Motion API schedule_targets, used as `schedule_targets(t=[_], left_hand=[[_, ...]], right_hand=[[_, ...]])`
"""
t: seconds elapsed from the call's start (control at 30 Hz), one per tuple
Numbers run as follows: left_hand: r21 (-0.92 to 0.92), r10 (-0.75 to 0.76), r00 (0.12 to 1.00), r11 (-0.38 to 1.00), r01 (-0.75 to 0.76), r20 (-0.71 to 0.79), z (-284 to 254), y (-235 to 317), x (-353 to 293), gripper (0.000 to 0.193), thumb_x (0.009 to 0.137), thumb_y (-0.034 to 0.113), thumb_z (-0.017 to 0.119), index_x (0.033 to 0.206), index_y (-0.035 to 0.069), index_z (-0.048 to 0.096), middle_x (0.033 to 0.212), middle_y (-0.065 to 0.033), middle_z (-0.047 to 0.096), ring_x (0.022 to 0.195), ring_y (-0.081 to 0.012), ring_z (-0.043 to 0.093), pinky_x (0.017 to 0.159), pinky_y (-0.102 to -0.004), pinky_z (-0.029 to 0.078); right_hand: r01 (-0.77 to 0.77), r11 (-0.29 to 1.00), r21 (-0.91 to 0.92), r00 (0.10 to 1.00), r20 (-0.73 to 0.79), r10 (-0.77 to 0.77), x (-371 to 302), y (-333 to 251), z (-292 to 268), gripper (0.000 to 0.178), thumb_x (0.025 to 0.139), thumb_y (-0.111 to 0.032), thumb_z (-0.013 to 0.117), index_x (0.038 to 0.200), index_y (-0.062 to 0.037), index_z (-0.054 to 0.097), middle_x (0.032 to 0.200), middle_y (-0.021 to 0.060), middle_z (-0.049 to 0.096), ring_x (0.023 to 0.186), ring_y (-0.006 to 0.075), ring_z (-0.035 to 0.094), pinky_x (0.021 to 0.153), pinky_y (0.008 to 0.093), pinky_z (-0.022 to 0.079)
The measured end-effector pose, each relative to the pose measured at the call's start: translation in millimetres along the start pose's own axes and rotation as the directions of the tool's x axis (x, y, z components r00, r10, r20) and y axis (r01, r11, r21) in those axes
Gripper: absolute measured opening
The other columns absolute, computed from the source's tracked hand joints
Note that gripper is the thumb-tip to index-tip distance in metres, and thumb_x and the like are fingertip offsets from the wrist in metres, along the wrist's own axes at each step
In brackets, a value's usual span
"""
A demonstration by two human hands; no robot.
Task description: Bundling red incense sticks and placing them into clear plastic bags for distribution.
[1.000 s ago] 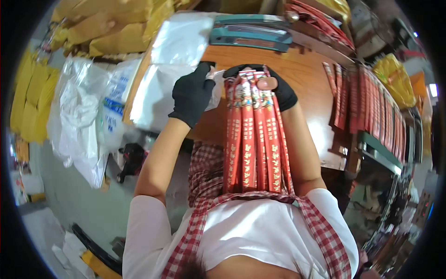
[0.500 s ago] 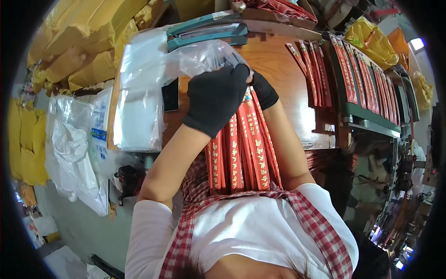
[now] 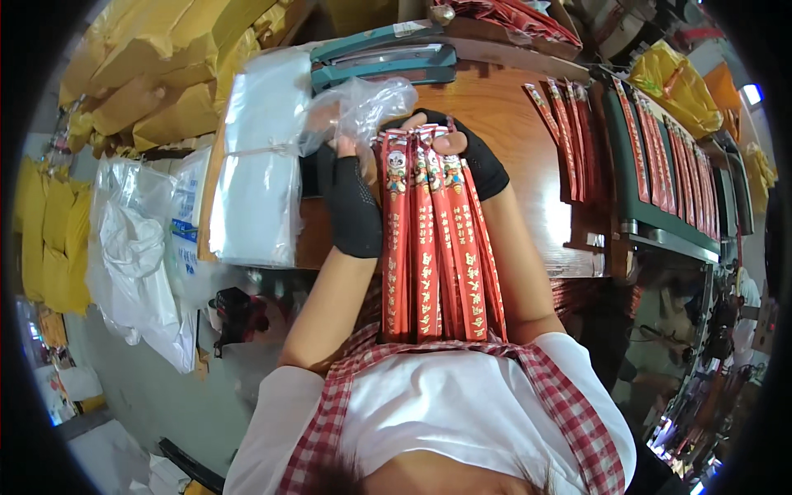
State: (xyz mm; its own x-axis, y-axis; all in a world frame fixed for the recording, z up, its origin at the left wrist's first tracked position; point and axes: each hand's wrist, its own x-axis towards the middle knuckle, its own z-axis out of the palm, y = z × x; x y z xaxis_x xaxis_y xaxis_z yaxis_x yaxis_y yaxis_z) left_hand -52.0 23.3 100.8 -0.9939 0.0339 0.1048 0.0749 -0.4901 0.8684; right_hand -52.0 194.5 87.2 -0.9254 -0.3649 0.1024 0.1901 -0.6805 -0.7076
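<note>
Both my hands wear black fingerless gloves. My right hand (image 3: 462, 148) grips the top of a bundle of long red printed packets (image 3: 433, 247) that stands upright against my chest. My left hand (image 3: 351, 202) is at the bundle's left side and pinches a crumpled clear plastic bag (image 3: 363, 107) that billows above the packets' tops. The bag's mouth sits just left of the packet tops; whether any packet is inside it I cannot tell.
A stack of flat clear bags (image 3: 260, 165) lies at the left of the wooden table (image 3: 516, 132). A teal heat sealer (image 3: 384, 54) is at the back. More red packets (image 3: 577, 136) lie at the right. Yellow parcels (image 3: 157, 74) and white sacks (image 3: 136, 247) are at the left.
My left hand has slid from over the packet tops to the bundle's left side, uncovering them. The clear bag has come up above the bundle.
</note>
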Motion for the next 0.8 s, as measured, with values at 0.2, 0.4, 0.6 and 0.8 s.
schedule_targets(t=[0.2,0.4,0.6,0.8], left_hand=[[0.589,0.392,0.92,0.74,-0.324,0.014,-7.2,2.0,4.5,0.02,0.098,0.018,0.051,0.093,0.002,0.062,0.081,-0.0016,0.057,0.075,-0.0138,0.052,0.071,-0.0298,0.042],[0.629,0.49,0.762,0.445,-0.637,0.424,1.9,20.8,2.1,0.01,0.088,0.013,0.059,0.091,0.007,0.067,0.074,-0.0108,0.059,0.07,-0.0274,0.058,0.063,-0.0365,0.044],[0.526,0.159,0.523,0.028,-0.85,0.837,0.8,32.3,-8.0,0.008,0.08,0.015,0.066,0.082,0.009,0.061,0.074,-0.0084,0.058,0.07,-0.0292,0.056,0.065,-0.0393,0.043],[0.596,0.148,0.956,0.755,-0.274,0.253,-38.7,-6.5,-59.5,0.017,0.093,0.016,0.059,0.084,0.004,0.05,0.079,-0.0065,0.045,0.072,-0.0194,0.045,0.07,-0.0306,0.038]], right_hand=[[0.007,0.997,0.075,1.0,0.016,-0.008,7.4,7.8,7.1,0.041,0.073,-0.023,0.072,0.102,0.0029,0.06,0.097,0.0142,0.068,0.085,0.0209,0.067,0.082,0.0326,0.055],[-0.054,0.991,0.125,0.999,0.01,0.054,18.1,9.9,15.3,0.06,0.072,-0.015,0.069,0.125,0.0042,0.049,0.102,0.0164,0.066,0.09,0.024,0.066,0.086,0.0348,0.053],[0.198,0.92,-0.338,0.976,-0.023,-0.218,16.0,29.6,-6.1,0.067,0.086,-0.037,0.067,0.139,-0.0053,0.041,0.134,0.011,0.051,0.121,0.023,0.05,0.1,0.0354,0.043],[0.264,0.964,0.01,0.955,-0.141,-0.26,-7.8,23.3,14.1,0.061,0.092,-0.038,0.058,0.14,-0.0046,0.039,0.127,0.0118,0.055,0.112,0.0211,0.057,0.096,0.0371,0.048]])
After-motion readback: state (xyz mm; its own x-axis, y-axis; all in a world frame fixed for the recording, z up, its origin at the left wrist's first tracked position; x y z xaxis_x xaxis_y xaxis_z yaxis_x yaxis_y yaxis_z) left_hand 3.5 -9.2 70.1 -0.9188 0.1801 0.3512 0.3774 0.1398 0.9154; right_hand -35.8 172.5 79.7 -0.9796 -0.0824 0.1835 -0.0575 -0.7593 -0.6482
